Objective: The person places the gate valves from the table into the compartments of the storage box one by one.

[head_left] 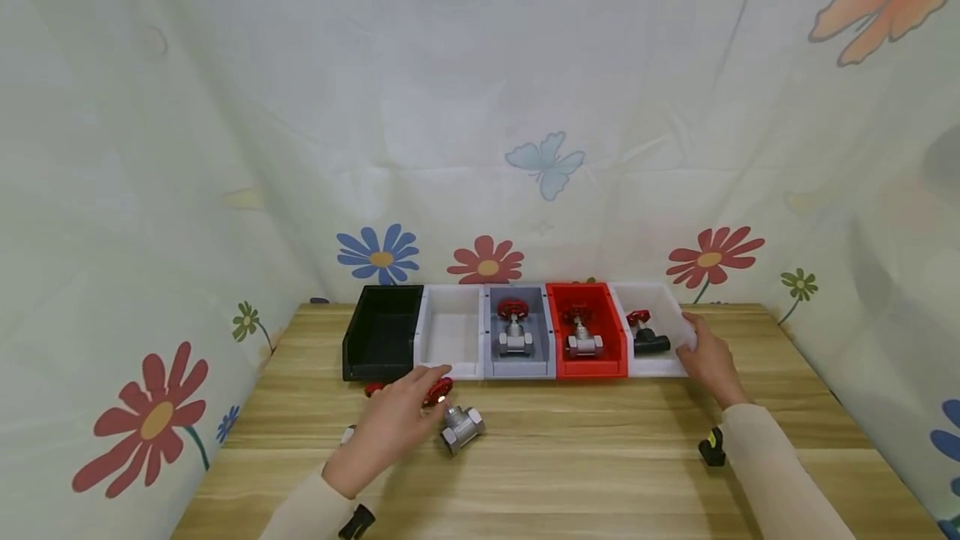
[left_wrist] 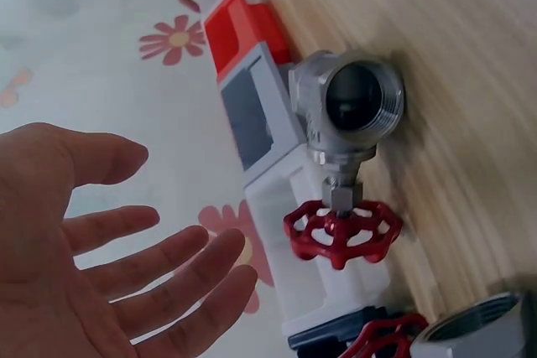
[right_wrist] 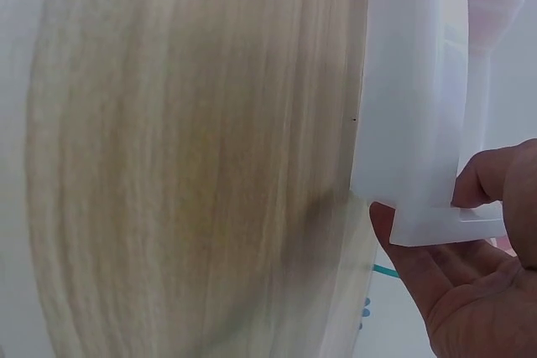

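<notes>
My left hand [head_left: 393,419], its fingers spread and slightly bent, hovers beside a metal gate valve [head_left: 461,427] with a red handwheel that lies on the table. In the left wrist view the palm holds nothing, apart from that valve. A second valve [left_wrist: 474,337] with a red handwheel lies close by, mostly covered by the left hand in the head view. My right hand [head_left: 708,361] grips the side wall of the rightmost white bin [right_wrist: 398,90], thumb inside and fingers outside. Inside that bin lies a black fitting [head_left: 651,344] with a red handle.
Joined in a row with the white bin are a black bin [head_left: 386,319], another white bin [head_left: 452,327], a grey bin [head_left: 497,369] and a red bin [head_left: 592,369]. The grey and red ones each hold a gate valve. A printed curtain [head_left: 450,107] hangs behind the wooden table [head_left: 570,465].
</notes>
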`<state>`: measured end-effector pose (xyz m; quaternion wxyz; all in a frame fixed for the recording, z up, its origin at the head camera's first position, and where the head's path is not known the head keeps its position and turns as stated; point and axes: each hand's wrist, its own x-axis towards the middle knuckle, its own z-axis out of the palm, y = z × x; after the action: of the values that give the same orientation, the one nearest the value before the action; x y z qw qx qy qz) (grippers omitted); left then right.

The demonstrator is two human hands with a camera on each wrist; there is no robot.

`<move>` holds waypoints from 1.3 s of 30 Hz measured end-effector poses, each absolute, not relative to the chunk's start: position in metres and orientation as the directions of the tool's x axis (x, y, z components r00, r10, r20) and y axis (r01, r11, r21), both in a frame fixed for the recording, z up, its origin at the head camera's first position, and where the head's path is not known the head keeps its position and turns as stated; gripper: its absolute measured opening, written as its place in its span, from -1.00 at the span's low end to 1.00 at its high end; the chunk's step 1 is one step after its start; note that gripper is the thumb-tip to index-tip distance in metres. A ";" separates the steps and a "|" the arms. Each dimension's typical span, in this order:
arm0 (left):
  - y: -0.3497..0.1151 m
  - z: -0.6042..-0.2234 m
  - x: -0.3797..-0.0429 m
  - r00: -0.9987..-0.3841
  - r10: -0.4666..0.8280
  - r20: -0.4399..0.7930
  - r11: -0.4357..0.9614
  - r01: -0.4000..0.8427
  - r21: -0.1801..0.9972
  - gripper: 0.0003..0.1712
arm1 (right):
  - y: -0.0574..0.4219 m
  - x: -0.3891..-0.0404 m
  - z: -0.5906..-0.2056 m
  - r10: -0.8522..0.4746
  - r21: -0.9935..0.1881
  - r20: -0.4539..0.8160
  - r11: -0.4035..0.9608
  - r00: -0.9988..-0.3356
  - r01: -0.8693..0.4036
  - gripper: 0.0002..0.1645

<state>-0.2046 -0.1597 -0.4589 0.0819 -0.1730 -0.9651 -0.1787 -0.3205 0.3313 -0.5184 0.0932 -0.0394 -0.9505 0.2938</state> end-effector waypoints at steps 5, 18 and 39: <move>-0.155 -0.467 -0.204 -0.921 0.330 0.208 0.870 0.382 0.313 -0.46 | 0.332 -0.320 -0.518 0.113 -0.557 0.186 0.831 -0.976 -0.010 -0.27; -0.143 -0.488 -0.202 -0.900 0.383 0.210 0.866 0.428 0.258 -0.47 | 0.333 -0.320 -0.517 0.116 -0.550 0.185 0.835 -0.976 -0.005 -0.26; -0.137 -0.517 -0.210 -0.891 0.428 0.151 0.863 0.453 0.224 -0.45 | 0.332 -0.318 -0.516 0.098 -0.546 0.177 0.837 -0.979 -0.015 -0.27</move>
<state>-0.2103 -0.1374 -0.5171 0.0483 -0.2283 -0.9640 -0.1275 -0.3180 0.3325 -0.5158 0.0992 -0.0220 -0.9533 0.2843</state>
